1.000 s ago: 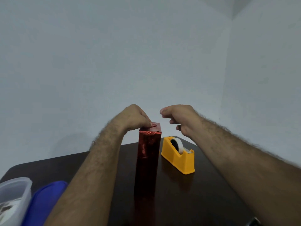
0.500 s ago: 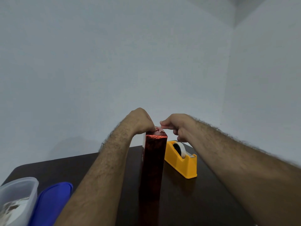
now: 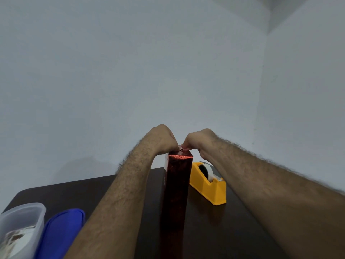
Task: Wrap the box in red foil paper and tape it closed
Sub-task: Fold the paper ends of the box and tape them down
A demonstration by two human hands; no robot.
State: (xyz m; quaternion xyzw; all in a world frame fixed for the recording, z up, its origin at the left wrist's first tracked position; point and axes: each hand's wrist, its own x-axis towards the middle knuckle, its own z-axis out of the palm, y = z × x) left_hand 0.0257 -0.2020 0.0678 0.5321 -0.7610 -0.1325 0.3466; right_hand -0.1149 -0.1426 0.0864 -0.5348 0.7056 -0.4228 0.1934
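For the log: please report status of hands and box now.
Both hands, left hand and right hand, pressing on box top. Red foil box upright, wrapped. Tape dispenser beside, clear.

Both bare forearms reach from the lower corners toward the frame's centre, where the hands meet knuckles-up. The left hand (image 3: 162, 138) and right hand (image 3: 200, 141) have fingers curled downward, fingertips nearly touching each other.

On the dark table (image 3: 220, 230), 1 tall box (image 3: 175, 186) wrapped in red foil is counted, with 1 yellow tape dispenser (image 3: 211, 186) (holding 1 roll of tape (image 3: 208, 171)) just beside it. At the left edge, 1 clear plastic container (image 3: 18, 228) and 1 blue lid (image 3: 59, 232) are seen. 2 hands are counted, 1 left hand (image 3: 162, 140) and 1 right hand (image 3: 200, 142).
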